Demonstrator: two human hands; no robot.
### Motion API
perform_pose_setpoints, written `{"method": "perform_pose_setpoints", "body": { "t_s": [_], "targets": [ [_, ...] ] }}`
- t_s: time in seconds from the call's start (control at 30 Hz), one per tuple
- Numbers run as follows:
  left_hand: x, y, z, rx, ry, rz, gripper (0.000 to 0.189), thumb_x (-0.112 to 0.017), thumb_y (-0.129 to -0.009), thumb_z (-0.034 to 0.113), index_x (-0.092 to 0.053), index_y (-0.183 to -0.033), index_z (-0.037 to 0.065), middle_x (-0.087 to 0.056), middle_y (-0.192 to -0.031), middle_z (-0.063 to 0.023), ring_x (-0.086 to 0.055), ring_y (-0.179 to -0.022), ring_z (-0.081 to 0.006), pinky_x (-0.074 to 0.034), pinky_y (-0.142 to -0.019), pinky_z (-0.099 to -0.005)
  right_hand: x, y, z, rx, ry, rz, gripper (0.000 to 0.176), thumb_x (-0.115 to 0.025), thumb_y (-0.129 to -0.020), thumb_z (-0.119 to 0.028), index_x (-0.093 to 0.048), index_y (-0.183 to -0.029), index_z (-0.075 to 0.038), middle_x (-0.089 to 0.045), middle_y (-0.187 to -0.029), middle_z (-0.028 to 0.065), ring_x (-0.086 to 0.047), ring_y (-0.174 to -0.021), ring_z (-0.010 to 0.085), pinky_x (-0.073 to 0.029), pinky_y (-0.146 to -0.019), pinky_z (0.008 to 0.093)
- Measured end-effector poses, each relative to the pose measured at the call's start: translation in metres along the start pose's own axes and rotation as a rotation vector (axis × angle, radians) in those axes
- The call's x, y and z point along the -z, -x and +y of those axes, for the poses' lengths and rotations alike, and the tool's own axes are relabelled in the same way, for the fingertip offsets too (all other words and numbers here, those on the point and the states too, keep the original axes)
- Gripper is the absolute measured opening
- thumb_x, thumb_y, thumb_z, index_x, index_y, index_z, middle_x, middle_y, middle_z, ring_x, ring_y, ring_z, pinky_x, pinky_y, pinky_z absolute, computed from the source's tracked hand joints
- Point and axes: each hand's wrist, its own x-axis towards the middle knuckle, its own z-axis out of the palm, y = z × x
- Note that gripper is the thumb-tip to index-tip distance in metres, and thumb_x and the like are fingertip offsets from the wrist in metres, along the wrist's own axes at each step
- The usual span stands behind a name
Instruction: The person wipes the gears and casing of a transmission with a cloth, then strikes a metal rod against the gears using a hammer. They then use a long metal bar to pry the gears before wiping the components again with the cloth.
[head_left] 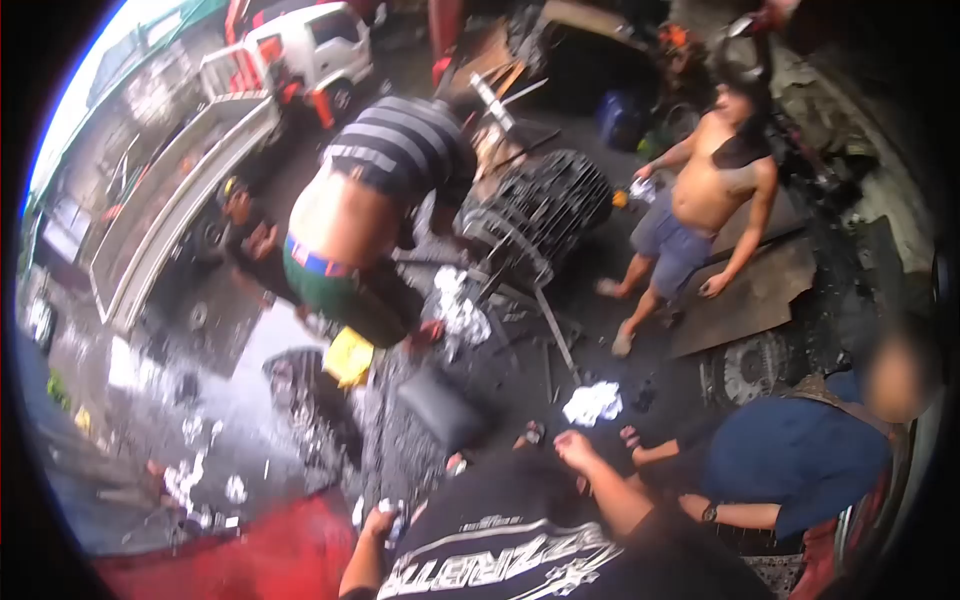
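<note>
Low in the head view, my left hand [377,522] is curled around a small whitish thing [392,512], which is too blurred to name. My right hand [572,447] is raised in front of my black printed shirt [500,540], fingers curled in. Whether anything sits in those fingers cannot be made out. A crumpled white rag [592,403] lies on the dark ground just beyond my right hand. Between my hands and the bending person is a dark block-like cushion or pad [440,408].
A person in a striped shirt [400,140] bends over a ribbed dark metal housing [545,205]. A shirtless person [705,190] stands at right; a person in blue [790,465] is close by. Another person [250,240] crouches near the white truck [310,45]. Metal bars [557,330] litter the ground.
</note>
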Motion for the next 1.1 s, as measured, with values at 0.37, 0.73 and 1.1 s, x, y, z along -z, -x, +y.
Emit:
{"method": "perform_pose_setpoints", "body": {
  "t_s": [0.37, 0.73, 1.1],
  "targets": [
    [0.032, 0.039, 0.22, 0.095, 0.29, -0.203, 0.019, -0.061, -0.086, 0.027, -0.065, -0.094, 0.01, -0.061, -0.08, -0.0117, -0.056, -0.072, -0.026, -0.044, -0.064, -0.0418, 0.212, -0.08, -0.15, 0.321, -0.362, 0.341, 0.015, -0.051, -0.092, 0.001, -0.06, -0.1, -0.007, -0.064, -0.086, 0.001, -0.059, -0.07, 0.009, -0.049, -0.064, 0.0254],
    [-0.091, -0.031, 0.312, -0.216, -0.114, 0.056, 0.031, -0.063, -0.082, 0.035, -0.07, -0.096, 0.008, -0.071, -0.091, -0.0132, -0.066, -0.082, -0.0257, -0.049, -0.076, -0.0383, 0.57, -0.103, -0.51, 1.424, 0.484, 1.238, 0.045, -0.064, -0.085, -0.011, -0.051, -0.127, -0.002, -0.06, -0.118, 0.0149, -0.056, -0.11, 0.0303, -0.042, -0.098, 0.0412],
    [-0.19, 0.022, 0.339, 0.146, 0.198, 0.229, 0.028, -0.069, -0.083, 0.027, -0.069, -0.103, 0.007, -0.072, -0.097, -0.0117, -0.067, -0.091, -0.0234, -0.05, -0.08, -0.0349, 0.642, -0.18, -0.562, 1.004, 0.991, 1.525, 0.048, -0.063, -0.087, -0.045, -0.063, -0.103, 0.0, -0.07, -0.093, 0.0148, -0.064, -0.096, 0.0319, -0.045, -0.094, 0.04]
  ]
}}
